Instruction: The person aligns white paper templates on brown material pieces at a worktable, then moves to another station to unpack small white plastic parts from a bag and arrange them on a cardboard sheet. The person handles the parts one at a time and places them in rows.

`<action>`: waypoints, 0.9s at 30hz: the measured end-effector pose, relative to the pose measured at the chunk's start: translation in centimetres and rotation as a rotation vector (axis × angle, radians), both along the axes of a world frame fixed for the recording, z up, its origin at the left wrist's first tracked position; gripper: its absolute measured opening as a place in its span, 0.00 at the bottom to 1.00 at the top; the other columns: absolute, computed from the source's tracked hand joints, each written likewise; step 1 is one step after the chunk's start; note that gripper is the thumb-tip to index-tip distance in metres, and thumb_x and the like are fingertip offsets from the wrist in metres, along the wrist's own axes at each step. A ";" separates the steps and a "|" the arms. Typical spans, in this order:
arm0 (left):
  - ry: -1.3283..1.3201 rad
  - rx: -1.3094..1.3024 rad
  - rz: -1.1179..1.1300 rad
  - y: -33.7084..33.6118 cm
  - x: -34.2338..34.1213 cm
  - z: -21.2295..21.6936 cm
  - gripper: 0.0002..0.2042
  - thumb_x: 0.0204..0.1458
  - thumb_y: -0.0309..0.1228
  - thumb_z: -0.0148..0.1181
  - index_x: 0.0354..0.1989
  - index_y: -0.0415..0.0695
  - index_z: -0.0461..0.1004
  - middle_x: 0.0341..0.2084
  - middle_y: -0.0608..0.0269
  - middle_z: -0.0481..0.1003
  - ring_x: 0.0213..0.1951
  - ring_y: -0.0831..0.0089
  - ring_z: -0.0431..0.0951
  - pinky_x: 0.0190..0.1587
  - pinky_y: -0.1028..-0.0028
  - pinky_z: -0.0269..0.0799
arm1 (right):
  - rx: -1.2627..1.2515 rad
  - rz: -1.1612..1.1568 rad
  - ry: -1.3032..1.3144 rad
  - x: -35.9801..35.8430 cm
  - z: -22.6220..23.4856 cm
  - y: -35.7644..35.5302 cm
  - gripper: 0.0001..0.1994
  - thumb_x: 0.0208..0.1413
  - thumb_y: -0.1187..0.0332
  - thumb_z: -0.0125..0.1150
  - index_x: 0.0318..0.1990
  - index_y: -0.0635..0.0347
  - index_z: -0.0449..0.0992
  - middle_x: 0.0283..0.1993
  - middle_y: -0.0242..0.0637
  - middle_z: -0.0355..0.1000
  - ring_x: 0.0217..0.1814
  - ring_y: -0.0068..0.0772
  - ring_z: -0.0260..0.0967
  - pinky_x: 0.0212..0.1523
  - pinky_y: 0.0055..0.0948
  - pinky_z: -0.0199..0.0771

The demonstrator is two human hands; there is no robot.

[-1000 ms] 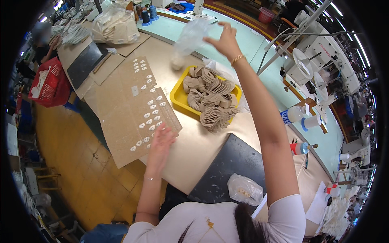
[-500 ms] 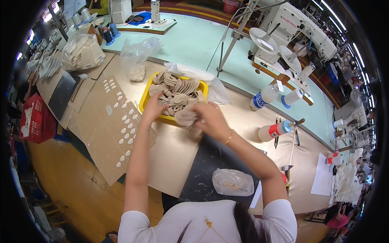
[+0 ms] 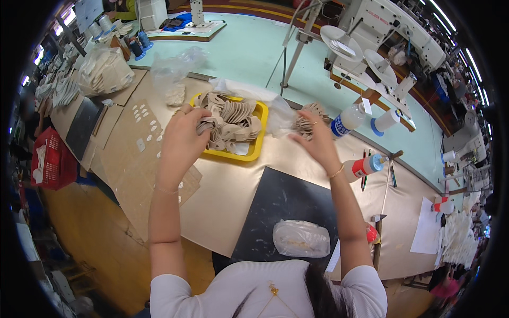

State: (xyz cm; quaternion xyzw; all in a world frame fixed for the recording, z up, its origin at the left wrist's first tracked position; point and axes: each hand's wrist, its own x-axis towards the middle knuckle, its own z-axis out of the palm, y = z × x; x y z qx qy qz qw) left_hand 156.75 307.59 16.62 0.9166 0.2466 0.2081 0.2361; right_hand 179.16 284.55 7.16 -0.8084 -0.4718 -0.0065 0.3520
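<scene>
A yellow plastic tray (image 3: pixel 258 143) holds overlapping stacks of beige, curved cut pieces (image 3: pixel 233 114) that look like fabric or thin leather. At its left rim, my left hand (image 3: pixel 183 135) has its fingers curled over some of these pieces. To the right of the tray, my right hand (image 3: pixel 318 143) grips a separate stack of beige pieces (image 3: pixel 312 117), thumb on the near side and fingers over it. This stack is beside a clear bottle with a blue label (image 3: pixel 347 123). My fingers partly hide both groups of pieces.
Brown cardboard (image 3: pixel 124 164) with small white pieces lies left. A black mat (image 3: pixel 265 212) bears a plastic-wrapped packet (image 3: pixel 301 238). A red-labelled bottle (image 3: pixel 363 167), pens and a hammer (image 3: pixel 377 233) lie right. Sewing machines (image 3: pixel 397 32) stand on the green table behind.
My right hand has carried a stack of beige pieces from the tray's near edge to the table at its right. My left hand has shifted left and up along the tray.
</scene>
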 end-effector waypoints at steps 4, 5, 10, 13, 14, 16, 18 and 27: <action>0.000 -0.238 -0.316 -4.0 0.3 2.7 0.18 0.41 0.19 0.65 0.44 0.40 0.76 0.34 0.62 0.74 0.35 0.74 0.74 0.38 0.75 0.70 | 0.042 0.277 -0.110 -8.9 3.2 1.2 0.54 0.33 0.44 0.75 0.70 0.49 0.54 0.74 0.43 0.47 0.78 0.51 0.35 0.72 0.57 0.34; 0.017 -0.286 -0.402 -5.2 0.8 2.4 0.19 0.42 0.19 0.65 0.46 0.39 0.75 0.35 0.62 0.74 0.36 0.75 0.74 0.39 0.76 0.71 | 0.150 0.329 -0.076 -9.8 3.2 1.6 0.50 0.38 0.51 0.76 0.69 0.52 0.55 0.71 0.44 0.54 0.74 0.51 0.46 0.71 0.49 0.45; -0.347 -0.662 -0.309 -3.9 3.5 -2.3 0.22 0.50 0.24 0.65 0.55 0.37 0.70 0.44 0.60 0.72 0.44 0.76 0.71 0.46 0.76 0.70 | 0.229 0.005 0.346 -6.4 0.9 1.2 0.42 0.44 0.60 0.71 0.66 0.62 0.54 0.55 0.53 0.70 0.56 0.52 0.70 0.56 0.39 0.70; -0.169 -0.455 -0.146 0.8 4.4 -6.7 0.25 0.49 0.29 0.66 0.57 0.38 0.69 0.47 0.56 0.72 0.46 0.69 0.73 0.50 0.72 0.69 | 0.182 -0.193 0.308 -1.6 0.2 1.3 0.51 0.45 0.50 0.72 0.69 0.67 0.47 0.65 0.64 0.58 0.66 0.56 0.59 0.64 0.39 0.61; -0.068 -0.341 -0.172 1.0 4.4 -8.1 0.26 0.48 0.31 0.66 0.57 0.40 0.69 0.49 0.54 0.71 0.48 0.66 0.73 0.51 0.69 0.70 | 0.177 -0.208 0.269 0.2 -1.4 1.2 0.50 0.45 0.49 0.72 0.68 0.66 0.49 0.66 0.65 0.56 0.68 0.57 0.56 0.66 0.39 0.58; 0.141 -0.111 -0.205 1.7 3.9 -10.4 0.27 0.47 0.35 0.67 0.57 0.43 0.70 0.51 0.50 0.70 0.51 0.59 0.72 0.53 0.64 0.70 | 0.002 -0.203 0.181 1.2 -2.4 1.7 0.46 0.46 0.49 0.71 0.67 0.63 0.55 0.67 0.66 0.52 0.71 0.58 0.52 0.68 0.41 0.54; 0.362 -0.073 -0.170 1.7 4.0 -12.1 0.26 0.46 0.35 0.66 0.55 0.43 0.70 0.53 0.48 0.68 0.52 0.54 0.71 0.54 0.61 0.69 | -0.355 -0.174 0.070 0.4 -2.9 1.7 0.40 0.47 0.50 0.70 0.65 0.59 0.63 0.69 0.65 0.50 0.72 0.58 0.48 0.69 0.43 0.51; 0.051 -0.287 -0.099 -0.7 2.7 -12.4 0.19 0.44 0.28 0.67 0.45 0.38 0.73 0.46 0.51 0.71 0.45 0.57 0.75 0.45 0.63 0.72 | 0.042 0.147 0.445 -5.4 -1.5 4.9 0.41 0.50 0.55 0.70 0.68 0.53 0.55 0.68 0.55 0.54 0.68 0.51 0.58 0.64 0.42 0.62</action>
